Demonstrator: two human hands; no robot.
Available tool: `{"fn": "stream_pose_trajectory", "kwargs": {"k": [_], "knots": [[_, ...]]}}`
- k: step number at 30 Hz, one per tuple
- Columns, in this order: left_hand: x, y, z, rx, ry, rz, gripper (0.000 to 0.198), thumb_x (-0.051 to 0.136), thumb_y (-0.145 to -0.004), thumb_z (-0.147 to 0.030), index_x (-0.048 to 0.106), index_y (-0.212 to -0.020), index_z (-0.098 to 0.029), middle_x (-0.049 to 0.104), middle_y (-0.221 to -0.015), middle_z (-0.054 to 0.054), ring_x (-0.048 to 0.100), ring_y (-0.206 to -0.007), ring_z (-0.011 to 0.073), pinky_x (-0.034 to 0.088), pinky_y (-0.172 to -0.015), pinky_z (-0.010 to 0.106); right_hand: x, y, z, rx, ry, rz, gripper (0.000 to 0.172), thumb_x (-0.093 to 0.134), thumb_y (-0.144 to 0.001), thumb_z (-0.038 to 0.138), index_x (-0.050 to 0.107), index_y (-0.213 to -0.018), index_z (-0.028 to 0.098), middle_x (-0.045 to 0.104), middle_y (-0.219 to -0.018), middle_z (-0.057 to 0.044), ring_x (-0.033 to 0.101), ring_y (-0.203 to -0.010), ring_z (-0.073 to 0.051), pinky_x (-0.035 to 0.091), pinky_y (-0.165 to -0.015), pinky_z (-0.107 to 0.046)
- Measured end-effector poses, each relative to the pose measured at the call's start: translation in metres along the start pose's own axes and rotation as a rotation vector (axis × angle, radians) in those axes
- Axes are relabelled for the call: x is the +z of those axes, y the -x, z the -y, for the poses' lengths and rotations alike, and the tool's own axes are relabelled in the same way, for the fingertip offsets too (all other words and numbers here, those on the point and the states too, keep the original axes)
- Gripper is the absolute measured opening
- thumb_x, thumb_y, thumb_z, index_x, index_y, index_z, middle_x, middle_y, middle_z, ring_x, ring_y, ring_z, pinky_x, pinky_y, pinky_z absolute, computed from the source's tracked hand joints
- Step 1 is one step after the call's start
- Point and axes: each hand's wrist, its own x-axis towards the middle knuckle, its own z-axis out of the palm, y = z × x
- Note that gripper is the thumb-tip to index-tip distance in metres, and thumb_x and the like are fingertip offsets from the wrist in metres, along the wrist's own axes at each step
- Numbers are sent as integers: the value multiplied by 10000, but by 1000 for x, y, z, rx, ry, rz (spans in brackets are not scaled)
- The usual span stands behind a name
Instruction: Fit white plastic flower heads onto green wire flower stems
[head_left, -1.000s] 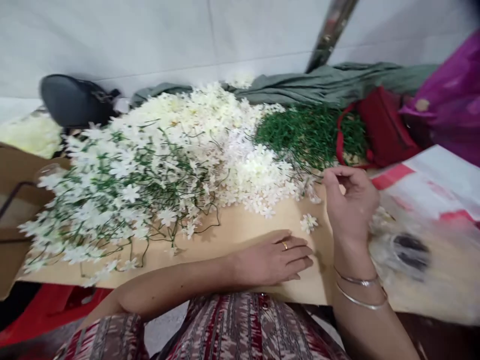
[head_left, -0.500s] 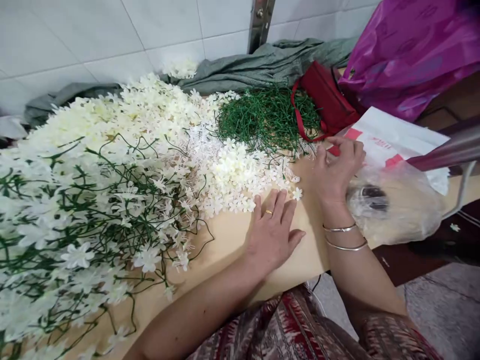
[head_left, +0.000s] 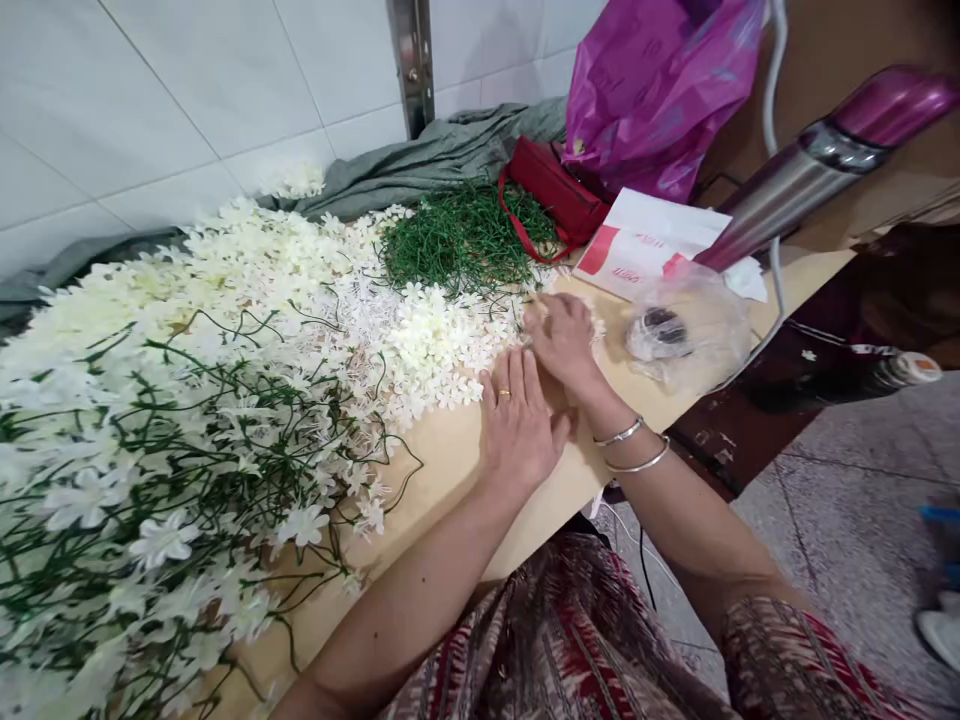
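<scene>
My left hand (head_left: 519,420) lies flat on the tan tabletop (head_left: 442,470), fingers stretched out and a ring on one. Its fingertips touch the near edge of a heap of small white artificial blossoms (head_left: 431,340). Just to the right, my right hand (head_left: 562,340) presses down among loose blossoms at the heap's right end. Its fingers are curled, and whatever is under them is hidden. Behind both hands lies a tangle of green plastic stems (head_left: 457,240). White flowers on green stems (head_left: 225,470) cover the left side of the table.
A red bag (head_left: 559,195), a purple plastic bag (head_left: 660,100), a white paper packet (head_left: 652,240) and a clear plastic bag (head_left: 694,330) stand at the right. A steel flask (head_left: 802,180) leans there too. Grey-green cloth (head_left: 420,155) runs along the tiled wall.
My right hand has moved left from beside the red strap to the blossom heap, near my left hand. The view has turned to the right, showing more of the flask and floor.
</scene>
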Motion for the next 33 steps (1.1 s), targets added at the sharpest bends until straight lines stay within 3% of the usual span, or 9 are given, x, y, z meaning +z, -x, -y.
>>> {"fn": "stream_pose_trajectory", "kwargs": {"k": [2, 5, 8, 11, 14, 17, 23, 27, 33], "knots": [[2, 0, 2, -17, 57, -69, 882, 568, -958, -327, 144, -1656, 7, 240, -1719, 280, 216, -1627, 395, 234, -1322, 619, -3, 14, 9, -172, -215, 68, 398, 489, -1005, 403, 671, -1291, 193, 639, -1369, -180, 565, -1319, -291, 412, -1180, -524], [4, 1, 5, -29, 114, -129, 921, 578, -912, -240, 92, -1663, -22, 255, -1712, 281, 233, -1624, 387, 264, -1314, 610, -11, 24, 14, -270, -282, 35, 360, 481, -1018, 406, 701, -1216, 201, 679, -1312, -145, 626, -1256, -239, 456, -1160, -446], [4, 1, 5, -15, 86, -102, 892, 565, -925, -245, 111, -1657, -19, 260, -1716, 266, 203, -1633, 380, 262, -1319, 597, -16, 17, 6, -212, -142, -118, 397, 492, -1006, 431, 709, -1224, 181, 662, -1352, -182, 596, -1300, -293, 420, -1172, -532], [2, 2, 3, -11, 43, -59, 817, 513, -985, -307, 149, -1649, -1, 245, -1722, 264, 187, -1637, 376, 263, -1322, 576, -12, 2, -11, -13, 112, -142, 602, 558, -954, 511, 603, -1430, 146, 491, -1567, -270, 446, -1457, -443, 317, -1155, -729], [2, 4, 1, -23, 81, -51, 781, 471, -1016, -339, 159, -1646, 0, 235, -1726, 263, 204, -1633, 374, 263, -1324, 571, -2, -6, -25, 34, 181, 0, 685, 480, -984, 568, 521, -1512, 134, 444, -1614, -289, 393, -1506, -470, 268, -1155, -775], [3, 5, 0, -56, 170, -77, 768, 447, -1020, -312, 121, -1653, -26, 231, -1733, 242, 199, -1637, 355, 256, -1334, 559, 7, -5, -25, -95, 175, 122, 690, 358, -1029, 586, 476, -1553, 153, 416, -1656, -245, 345, -1557, -424, 247, -1213, -716], [4, 0, 4, -137, 380, -217, 809, 432, -976, -185, 15, -1656, -53, 118, -1763, 223, 95, -1662, 307, 247, -1358, 504, 19, 3, 8, -367, 226, 270, 622, 306, -1070, 473, 378, -1603, 161, 358, -1694, -223, 285, -1604, -352, 295, -1240, -636], [0, -4, 13, -228, 419, -347, 954, 507, -873, -127, -19, -1670, -152, 119, -1765, 192, 109, -1659, 326, 226, -1350, 583, 32, 2, 35, -423, 253, 367, 615, 334, -1067, 430, 360, -1609, 142, 369, -1683, -215, 268, -1605, -371, 249, -1267, -629], [-12, -11, 27, -286, 219, -291, 880, 548, -893, -158, 128, -1666, -169, 254, -1724, 222, 283, -1594, 412, 222, -1261, 752, 35, -5, 36, -477, -40, 278, 510, 399, -1066, 443, 480, -1516, 218, 493, -1562, -183, 409, -1506, -333, 347, -1221, -604]]}}
